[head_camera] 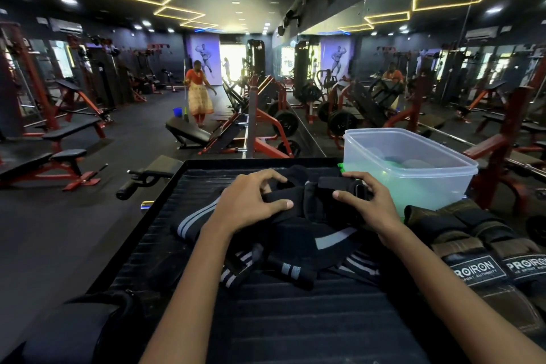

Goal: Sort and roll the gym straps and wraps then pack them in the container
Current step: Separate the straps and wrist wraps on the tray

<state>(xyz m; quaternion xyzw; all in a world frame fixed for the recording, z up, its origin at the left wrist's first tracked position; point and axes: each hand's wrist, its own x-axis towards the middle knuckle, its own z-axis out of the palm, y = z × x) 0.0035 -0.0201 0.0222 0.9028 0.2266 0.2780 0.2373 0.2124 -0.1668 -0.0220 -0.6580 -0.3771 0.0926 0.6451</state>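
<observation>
A tangled heap of black wraps with grey stripes [295,248] lies in the middle of a black ribbed platform [295,319]. My left hand [251,201] grips a black strap [310,201] at the top of the heap, thumb on its near side. My right hand [366,204] pinches the same strap's other end, near a dark buckle. A clear plastic container [413,168] stands at the far right of the platform, with something green showing inside.
Brown and black PROIRON gloves [484,257] lie at the right edge. A black padded item [76,331] sits at the near left corner. Beyond are red gym machines, benches, a mirror wall at right, and a person [199,91] standing far off.
</observation>
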